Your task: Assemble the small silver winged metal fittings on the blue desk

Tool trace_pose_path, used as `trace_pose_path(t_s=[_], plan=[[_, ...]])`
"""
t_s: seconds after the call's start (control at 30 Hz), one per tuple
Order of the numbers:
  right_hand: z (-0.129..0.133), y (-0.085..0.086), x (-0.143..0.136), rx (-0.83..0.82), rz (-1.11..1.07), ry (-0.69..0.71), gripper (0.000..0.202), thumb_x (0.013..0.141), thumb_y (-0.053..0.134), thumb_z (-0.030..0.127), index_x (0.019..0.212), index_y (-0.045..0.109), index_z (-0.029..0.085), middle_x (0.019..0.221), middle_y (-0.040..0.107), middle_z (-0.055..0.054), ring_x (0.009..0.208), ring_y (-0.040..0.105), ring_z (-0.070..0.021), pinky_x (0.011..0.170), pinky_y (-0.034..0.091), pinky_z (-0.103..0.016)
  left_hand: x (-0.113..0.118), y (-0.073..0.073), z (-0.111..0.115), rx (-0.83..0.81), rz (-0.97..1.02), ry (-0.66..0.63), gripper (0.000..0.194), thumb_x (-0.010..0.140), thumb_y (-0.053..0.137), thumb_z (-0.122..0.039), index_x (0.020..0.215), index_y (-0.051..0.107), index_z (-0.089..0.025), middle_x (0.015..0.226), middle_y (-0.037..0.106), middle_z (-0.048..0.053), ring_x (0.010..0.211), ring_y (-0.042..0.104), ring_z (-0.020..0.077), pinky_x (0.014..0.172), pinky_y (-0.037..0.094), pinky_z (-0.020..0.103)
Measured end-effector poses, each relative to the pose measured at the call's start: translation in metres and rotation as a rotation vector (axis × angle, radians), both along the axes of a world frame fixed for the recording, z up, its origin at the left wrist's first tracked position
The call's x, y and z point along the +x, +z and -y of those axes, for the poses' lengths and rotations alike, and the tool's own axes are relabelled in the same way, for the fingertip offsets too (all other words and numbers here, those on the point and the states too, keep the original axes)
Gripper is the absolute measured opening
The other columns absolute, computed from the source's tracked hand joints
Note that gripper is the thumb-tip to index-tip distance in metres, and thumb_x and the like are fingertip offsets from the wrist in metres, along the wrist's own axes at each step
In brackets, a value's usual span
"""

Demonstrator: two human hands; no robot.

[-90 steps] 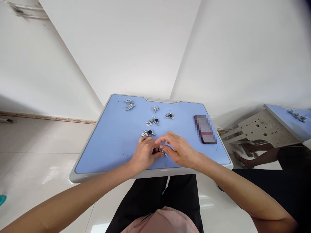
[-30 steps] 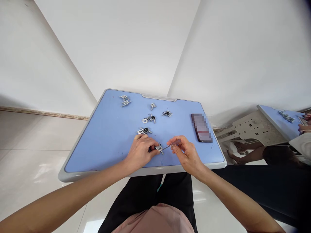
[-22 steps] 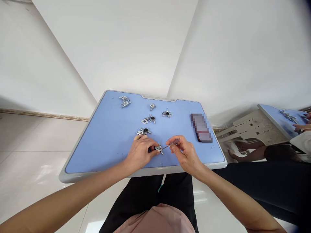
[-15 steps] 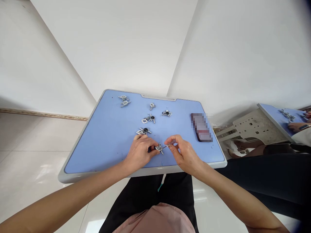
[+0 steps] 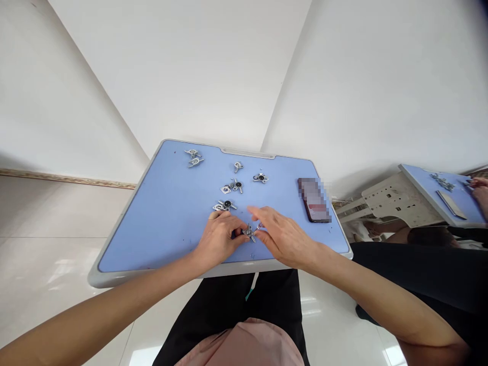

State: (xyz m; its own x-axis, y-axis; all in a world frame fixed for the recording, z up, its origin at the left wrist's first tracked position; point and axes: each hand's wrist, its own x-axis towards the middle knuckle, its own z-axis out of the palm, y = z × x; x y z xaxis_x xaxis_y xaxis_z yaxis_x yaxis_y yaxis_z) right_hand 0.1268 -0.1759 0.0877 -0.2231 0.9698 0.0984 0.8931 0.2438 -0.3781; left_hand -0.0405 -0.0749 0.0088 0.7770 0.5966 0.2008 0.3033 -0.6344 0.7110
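My left hand (image 5: 219,236) pinches a small silver metal valve (image 5: 249,232) with a stem and a flange between thumb and fingertips, low over the front of the blue table (image 5: 152,234). Right beside it is my right hand (image 5: 284,235), thumb close to the valve and index finger stretched out above, a little blurred. A tiny shiny metal piece (image 5: 260,225) shows between that thumb and the fingers; its kind is too small to tell. Just past my left fingers lies a valve with a round black face (image 5: 227,204), beside a flat metal plate (image 5: 218,207).
Further back are another black-faced valve (image 5: 237,185) with a plate (image 5: 225,189), one more (image 5: 261,177), and silver metal parts (image 5: 238,166) (image 5: 195,162). A phone (image 5: 316,203) lies at right. Beyond, a co-worker's hand (image 5: 481,195) is at another table (image 5: 419,188).
My right hand has shifted slightly left, and its index finger has stretched out over the valve. My left hand keeps its hold. The co-worker's hand has moved back.
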Motion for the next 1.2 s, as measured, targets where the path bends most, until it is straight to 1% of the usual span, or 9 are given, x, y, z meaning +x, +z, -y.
trace_pose_path(t_s=[0.13,0.33,0.43,0.53,0.67,0.8,0.93,1.1,1.2], plan=[[0.0,-0.014,-0.009,0.046,-0.261,-0.224,0.048,0.097,0.036,0.016,0.143,0.024,0.02,0.096,0.065,-0.005,0.071,0.061,-0.0163,0.065,0.049,-0.032,0.0,0.001,0.0,-0.008,-0.011,-0.004,0.006,0.078,0.075,-0.021,0.078,0.069,-0.022,0.065,0.063,-0.005,0.072,0.056,0.0167,0.089,0.035,0.039],[0.004,-0.024,-0.009,-0.101,-0.783,-0.479,0.015,0.09,0.052,0.023,0.105,0.05,0.022,0.087,0.069,-0.002,0.07,0.06,-0.0131,0.06,0.046,-0.026,0.001,0.0,0.0,-0.001,-0.004,-0.001,0.006,0.078,0.076,-0.021,0.078,0.07,-0.022,0.066,0.065,-0.004,0.073,0.056,0.0176,0.088,0.035,0.04],[0.004,-0.022,-0.004,-0.096,-0.939,-0.481,0.011,0.084,0.064,0.028,0.087,0.057,0.021,0.096,0.071,-0.004,0.075,0.06,-0.0134,0.062,0.047,-0.026,0.001,0.0,-0.001,-0.006,-0.006,0.001,0.006,0.078,0.076,-0.023,0.079,0.07,-0.022,0.066,0.065,-0.004,0.073,0.056,0.0174,0.088,0.034,0.04],[0.005,-0.015,0.0,-0.086,-0.827,-0.285,0.004,0.086,0.062,0.023,0.088,0.066,0.021,0.106,0.07,-0.005,0.087,0.062,-0.0155,0.069,0.048,-0.029,0.001,0.001,-0.001,-0.024,-0.023,-0.006,0.005,0.079,0.075,-0.024,0.08,0.07,-0.022,0.067,0.064,-0.004,0.073,0.056,0.0173,0.089,0.035,0.04],[0.007,-0.006,0.0,-0.013,-0.534,-0.069,0.019,0.093,0.053,0.02,0.104,0.069,0.024,0.11,0.065,-0.008,0.098,0.059,-0.0184,0.069,0.049,-0.029,0.0,0.001,0.0,-0.015,-0.031,-0.002,0.006,0.081,0.071,-0.027,0.077,0.068,-0.022,0.067,0.063,-0.003,0.071,0.054,0.0168,0.088,0.036,0.039],[0.004,-0.006,-0.003,0.057,-0.35,-0.142,0.02,0.095,0.051,0.02,0.109,0.066,0.023,0.098,0.063,-0.007,0.091,0.059,-0.0178,0.072,0.049,-0.031,-0.001,-0.001,0.0,0.008,-0.012,0.002,0.008,0.083,0.068,-0.03,0.079,0.069,-0.023,0.067,0.064,-0.003,0.071,0.055,0.0173,0.089,0.038,0.039],[0.002,-0.009,-0.004,0.076,-0.383,-0.272,0.027,0.093,0.047,0.014,0.116,0.057,0.021,0.1,0.068,-0.005,0.082,0.061,-0.0149,0.065,0.049,-0.027,0.0,-0.001,-0.001,-0.006,0.001,0.0,0.005,0.08,0.07,-0.028,0.082,0.07,-0.023,0.068,0.066,-0.002,0.075,0.058,0.019,0.09,0.038,0.041],[0.005,-0.013,-0.011,0.027,-0.471,-0.298,0.017,0.092,0.051,0.021,0.109,0.055,0.022,0.101,0.067,-0.005,0.077,0.061,-0.0133,0.051,0.043,-0.021,0.0,0.001,0.0,-0.004,-0.003,-0.009,0.006,0.082,0.069,-0.028,0.08,0.07,-0.022,0.067,0.065,-0.002,0.071,0.056,0.0174,0.09,0.038,0.041],[0.003,-0.015,-0.013,0.155,-0.459,-0.284,0.008,0.091,0.059,0.026,0.098,0.059,0.021,0.092,0.066,-0.004,0.073,0.06,-0.0134,0.056,0.047,-0.024,-0.001,0.0,-0.001,0.003,-0.004,-0.006,0.007,0.083,0.069,-0.026,0.078,0.069,-0.022,0.066,0.064,-0.002,0.071,0.056,0.0176,0.089,0.037,0.04]])
